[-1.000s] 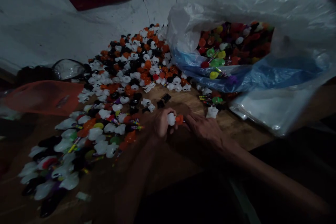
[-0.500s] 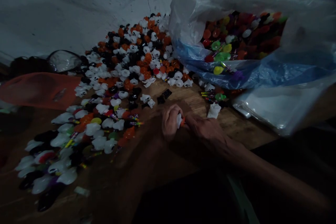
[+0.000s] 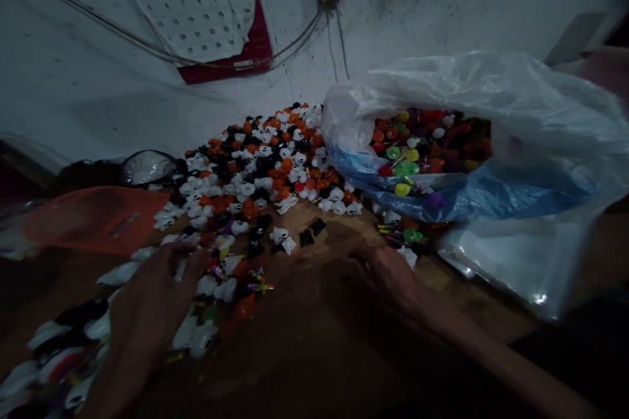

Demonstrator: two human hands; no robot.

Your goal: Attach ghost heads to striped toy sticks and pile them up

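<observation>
My left hand (image 3: 154, 291) reaches over the near-left heap of small plastic toys (image 3: 201, 337), white, black and orange, some with striped colourful strips. A small whitish toy (image 3: 181, 267) shows between its thumb and fingers, which are closed around it. Above the wooden table (image 3: 304, 314), my right hand (image 3: 388, 275) hangs with fingers bent down and to the left; in the dimness I cannot make out anything in them. Close behind it lies a white toy piece (image 3: 407, 256). A white ghost toy (image 3: 279, 235) and black flat pieces (image 3: 312, 230) lie between the hands.
Against the wall rises a big pile of white, orange and black figures (image 3: 265, 157). A clear and blue plastic bag (image 3: 472, 200) at right holds many colourful toys. Flat clear bags (image 3: 515, 262) lie before it. An orange bag (image 3: 98, 216) is at left; a calendar (image 3: 196, 19) hangs above.
My hands have parted. The left moved from the middle to the heap at left with a whitish toy; the right stays near the middle. The camera view has tilted upward, showing more wall.
</observation>
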